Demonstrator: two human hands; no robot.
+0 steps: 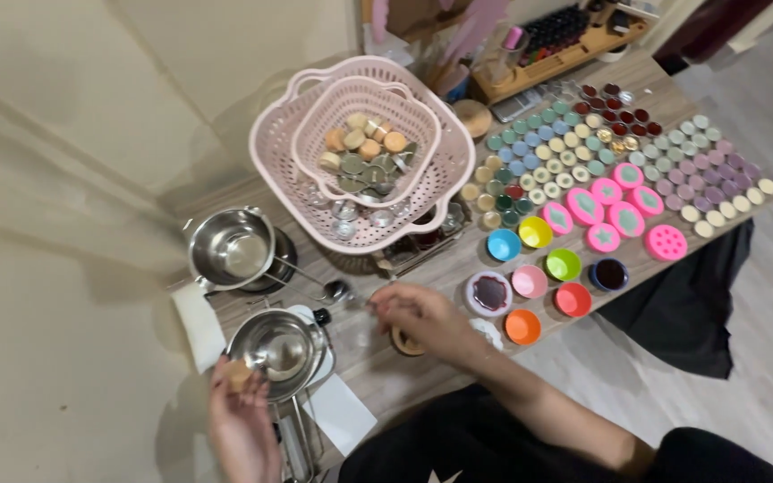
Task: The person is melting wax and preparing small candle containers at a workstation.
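My left hand [236, 427] is at the bottom left and pinches a small round tan wax piece [240, 374] at the rim of a steel pouring pot [281, 351]. My right hand [422, 315] reaches in from the lower right over the wooden table [364, 353], its fingers curled together beside a metal spoon [337, 291]. Whether the fingers grip anything is not visible. A round wooden disc [402, 343] lies partly hidden under that hand.
A second steel pot [230, 249] sits on a small burner behind. A pink double basket [364, 148] holds round wax pieces. Several coloured silicone cups [547, 268], pink moulds [606, 210] and rows of small pastel tealights [583, 148] fill the right side. Black cloth hangs off the table edge.
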